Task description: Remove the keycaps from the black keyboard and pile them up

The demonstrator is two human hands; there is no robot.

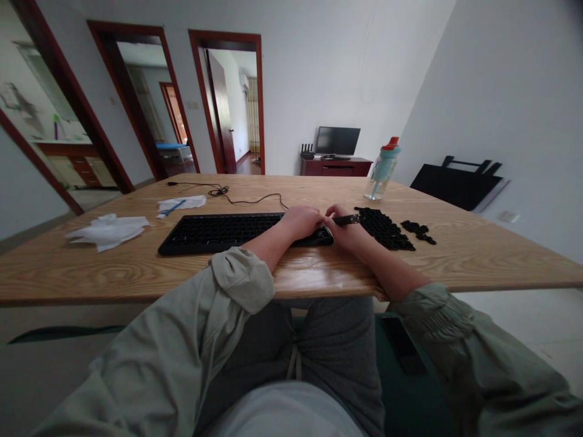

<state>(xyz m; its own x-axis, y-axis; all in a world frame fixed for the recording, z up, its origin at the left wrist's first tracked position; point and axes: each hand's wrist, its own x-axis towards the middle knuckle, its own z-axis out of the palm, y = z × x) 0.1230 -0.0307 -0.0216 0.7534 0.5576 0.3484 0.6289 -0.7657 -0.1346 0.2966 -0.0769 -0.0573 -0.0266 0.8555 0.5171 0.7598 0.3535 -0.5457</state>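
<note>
A black keyboard [218,233] lies on the wooden table, its keys largely stripped of detail by the dim light. My left hand [303,221] bends over the keyboard's right end with its fingers curled; whatever they grip, if anything, is hidden. Close beside it, at the right edge of the keyboard, my right hand [347,233] is closed around a slim black tool [347,220]. The tool's back end points right, and its working tip is hidden by my fingers. Many loose black keycaps [385,229] lie in a block just right of that hand.
A smaller cluster of keycaps [419,230] lies farther right. A water bottle [381,170] stands at the back right. White tissues [109,232] and a blue-and-white brush-like item [172,208] are on the left. The keyboard's cable [223,190] coils behind it. A phone [404,346] rests beside my leg.
</note>
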